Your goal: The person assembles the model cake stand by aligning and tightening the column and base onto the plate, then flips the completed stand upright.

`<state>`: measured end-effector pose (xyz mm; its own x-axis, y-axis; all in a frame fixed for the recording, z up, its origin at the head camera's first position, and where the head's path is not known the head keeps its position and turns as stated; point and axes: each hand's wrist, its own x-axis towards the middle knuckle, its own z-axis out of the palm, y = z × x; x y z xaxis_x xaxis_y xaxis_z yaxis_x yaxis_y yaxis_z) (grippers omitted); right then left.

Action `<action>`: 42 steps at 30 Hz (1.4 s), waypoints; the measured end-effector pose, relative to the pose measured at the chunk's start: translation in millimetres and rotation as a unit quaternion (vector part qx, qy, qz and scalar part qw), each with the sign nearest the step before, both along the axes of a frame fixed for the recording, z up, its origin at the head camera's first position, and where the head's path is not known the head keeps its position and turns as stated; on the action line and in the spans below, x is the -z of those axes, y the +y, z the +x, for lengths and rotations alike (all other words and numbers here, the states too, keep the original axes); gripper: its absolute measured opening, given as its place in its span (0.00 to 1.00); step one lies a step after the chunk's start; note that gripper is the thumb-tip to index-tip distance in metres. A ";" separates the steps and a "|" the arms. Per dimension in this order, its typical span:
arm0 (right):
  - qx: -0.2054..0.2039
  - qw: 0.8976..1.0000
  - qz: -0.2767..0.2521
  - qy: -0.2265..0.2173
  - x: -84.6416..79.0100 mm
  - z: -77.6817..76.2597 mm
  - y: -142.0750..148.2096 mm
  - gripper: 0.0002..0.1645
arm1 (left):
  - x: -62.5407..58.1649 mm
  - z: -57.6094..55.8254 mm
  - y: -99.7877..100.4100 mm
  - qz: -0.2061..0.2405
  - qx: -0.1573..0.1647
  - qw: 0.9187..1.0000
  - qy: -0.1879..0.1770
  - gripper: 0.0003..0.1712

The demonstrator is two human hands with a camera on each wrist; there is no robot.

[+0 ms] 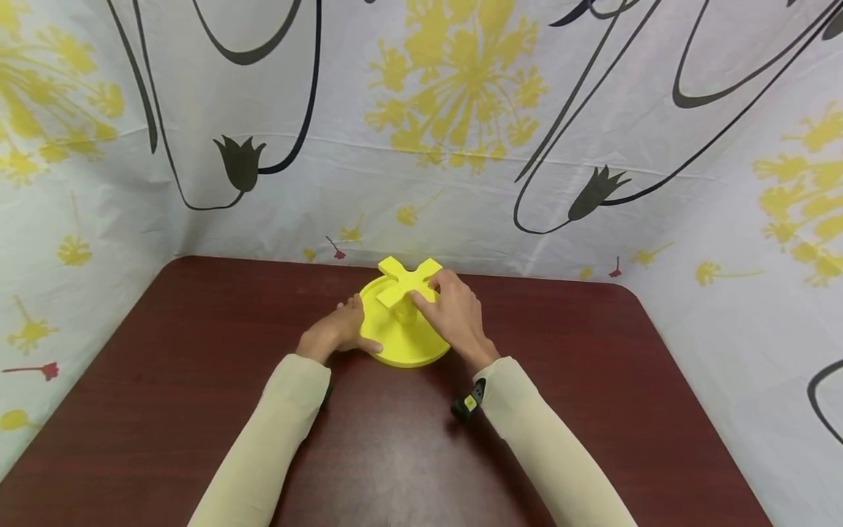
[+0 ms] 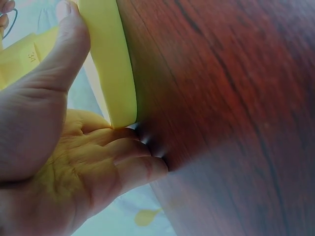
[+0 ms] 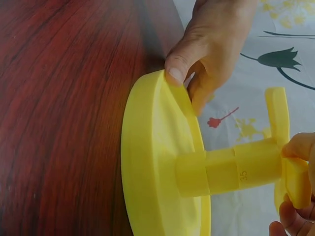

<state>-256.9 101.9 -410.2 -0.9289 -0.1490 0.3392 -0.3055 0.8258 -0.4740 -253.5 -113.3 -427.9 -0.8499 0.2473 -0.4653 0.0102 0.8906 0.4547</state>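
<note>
A yellow round base (image 1: 410, 350) with a raised rim lies on the table. From its middle rises a stepped yellow post (image 3: 221, 171), marked "35" in the right wrist view. A flat yellow cross-shaped handle (image 1: 407, 282) tops the post. My left hand (image 1: 337, 328) holds the base at its left edge, thumb against the rim and the other fingers along the outer side. On the opposite side, my right hand (image 1: 459, 311) pinches one arm of the cross between thumb and fingers. Part of that arm is hidden behind the fingers.
The dark red-brown wooden table (image 1: 395, 454) has rounded far corners. A white cloth (image 1: 454, 212) printed with yellow and grey flowers hangs behind it and at both sides, close to the far edge. A black wristband (image 1: 469, 402) is on the right wrist.
</note>
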 end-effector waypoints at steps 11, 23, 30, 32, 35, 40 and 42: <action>-0.031 0.999 0.009 0.001 -7.7 1.4 15.4 0.22 | -6.5 2.9 0.3 0.009 0.002 1.000 -0.003 0.66; -0.141 0.971 -0.106 -0.160 15.6 -14.6 92.6 0.31 | -11.3 -6.8 -29.7 0.003 0.014 0.984 0.179 0.35; -0.200 0.947 0.025 -0.248 37.4 -15.3 105.0 0.67 | 3.5 -6.3 -28.5 0.070 0.101 0.989 0.083 0.62; -0.203 0.946 0.058 -0.246 40.9 -15.0 102.6 0.70 | 6.9 -6.6 -26.4 0.085 0.106 0.988 0.074 0.63; -0.206 0.950 0.079 -0.223 43.1 -14.4 98.2 0.72 | 9.9 -8.1 -25.1 0.076 0.110 0.987 0.084 0.63; -0.200 0.960 0.074 -0.180 47.8 -14.8 96.8 0.71 | 13.5 -12.8 -23.2 0.060 0.121 0.983 0.125 0.59; -0.195 0.962 0.070 -0.176 49.9 -14.6 98.1 0.71 | 15.0 -13.9 -22.1 0.070 0.123 0.981 0.131 0.59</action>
